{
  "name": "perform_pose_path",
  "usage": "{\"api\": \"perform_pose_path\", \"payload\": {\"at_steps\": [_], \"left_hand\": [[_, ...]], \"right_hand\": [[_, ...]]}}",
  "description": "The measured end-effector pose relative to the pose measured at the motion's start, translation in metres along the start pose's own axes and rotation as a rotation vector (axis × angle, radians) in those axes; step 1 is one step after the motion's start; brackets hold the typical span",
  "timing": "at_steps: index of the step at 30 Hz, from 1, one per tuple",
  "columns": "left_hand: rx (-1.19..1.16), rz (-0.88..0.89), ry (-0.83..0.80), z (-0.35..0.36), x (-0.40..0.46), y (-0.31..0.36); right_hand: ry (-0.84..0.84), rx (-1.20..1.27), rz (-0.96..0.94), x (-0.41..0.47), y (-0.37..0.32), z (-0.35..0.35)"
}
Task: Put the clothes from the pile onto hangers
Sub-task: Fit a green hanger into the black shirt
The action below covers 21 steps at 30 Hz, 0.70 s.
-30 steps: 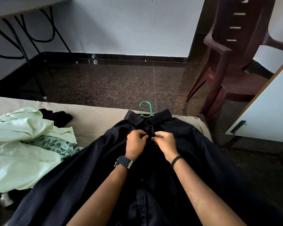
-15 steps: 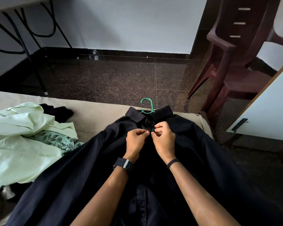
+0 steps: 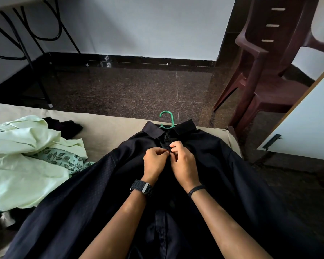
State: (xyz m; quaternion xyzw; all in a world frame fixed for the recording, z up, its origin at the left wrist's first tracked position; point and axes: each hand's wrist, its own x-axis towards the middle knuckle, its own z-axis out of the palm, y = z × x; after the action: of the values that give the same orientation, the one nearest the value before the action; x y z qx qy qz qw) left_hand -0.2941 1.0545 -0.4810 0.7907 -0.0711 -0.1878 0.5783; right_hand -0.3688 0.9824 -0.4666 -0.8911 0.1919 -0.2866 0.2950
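here, left hand (image 3: pixel 154 161) and right hand (image 3: pixel 182 162) pinch one black shirt's (image 3: pixel 94 199) placket on one green hanger (image 3: pixel 166 119).

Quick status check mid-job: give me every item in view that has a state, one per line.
black shirt: laid flat on the bed, hanger inside, collar away from the person
green hanger: hook sticking out of the collar
left hand: pinching the placket below the collar
right hand: pinching the same spot
pale green clothes: crumpled in the pile, not hung
brown chair: upright, unoccupied
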Motion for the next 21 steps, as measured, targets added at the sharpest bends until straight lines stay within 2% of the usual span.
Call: {"api": "perform_pose_path", "payload": {"at_steps": [5, 9, 16, 21], "left_hand": [[0.017, -0.009, 0.0, -0.001, -0.001, -0.005], [-0.042, -0.025, 0.019, 0.001, -0.001, -0.01], [-0.102, -0.059, 0.047, 0.006, 0.001, -0.009], [-0.221, -0.075, 0.048, 0.007, 0.0, -0.013]], "right_hand": [[-0.096, -0.149, -0.047, 0.001, -0.002, -0.002], [-0.149, -0.144, -0.026, 0.006, -0.002, -0.003], [-0.053, 0.075, 0.048, 0.003, 0.002, -0.004], [-0.053, 0.35, 0.298, 0.01, 0.005, -0.006]]}}
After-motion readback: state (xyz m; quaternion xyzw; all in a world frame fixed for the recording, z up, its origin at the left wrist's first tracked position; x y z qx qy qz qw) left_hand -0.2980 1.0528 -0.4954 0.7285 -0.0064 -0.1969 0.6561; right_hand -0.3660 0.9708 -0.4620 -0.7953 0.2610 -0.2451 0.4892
